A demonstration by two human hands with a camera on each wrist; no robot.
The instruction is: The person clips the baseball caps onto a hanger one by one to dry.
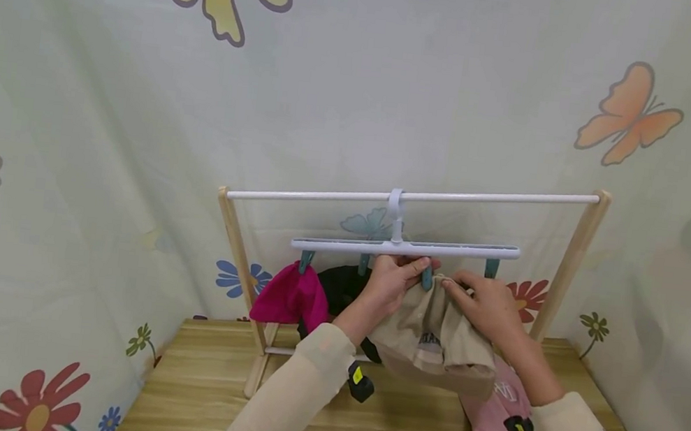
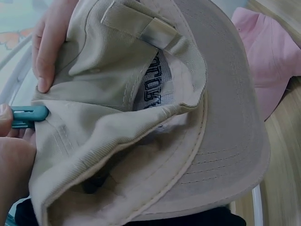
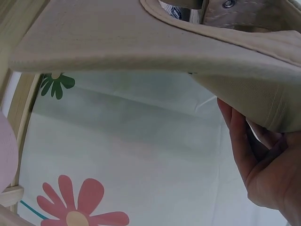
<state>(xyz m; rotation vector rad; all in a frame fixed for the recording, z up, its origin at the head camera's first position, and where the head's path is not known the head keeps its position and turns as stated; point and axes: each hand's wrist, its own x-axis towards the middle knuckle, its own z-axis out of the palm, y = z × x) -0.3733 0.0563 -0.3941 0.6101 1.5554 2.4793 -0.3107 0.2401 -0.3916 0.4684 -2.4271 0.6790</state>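
A beige baseball cap (image 1: 432, 351) hangs crown up below the white hanger (image 1: 342, 245), its brim and back strap (image 2: 150, 30) facing me. My left hand (image 1: 387, 283) pinches a teal clip (image 1: 427, 277) under the hanger's bar; in the left wrist view that clip's tip lies over a fold of the cap's crown. The right hand (image 1: 490, 308) grips the crown just right of the clip, its fingers (image 3: 239, 141) against the fabric in the right wrist view. A magenta cap (image 1: 292, 298) and a black cap (image 1: 338, 283) hang at the left from teal clips.
The hanger hooks over the white rail (image 1: 499, 199) of a small wooden-legged rack (image 1: 570, 267) on a wood-grain table (image 1: 175, 394). One more teal clip (image 1: 491, 267) hangs at the bar's right end. A pink cap (image 1: 490, 427) lies on the table under my right forearm. Printed curtain (image 1: 396, 94) surrounds everything.
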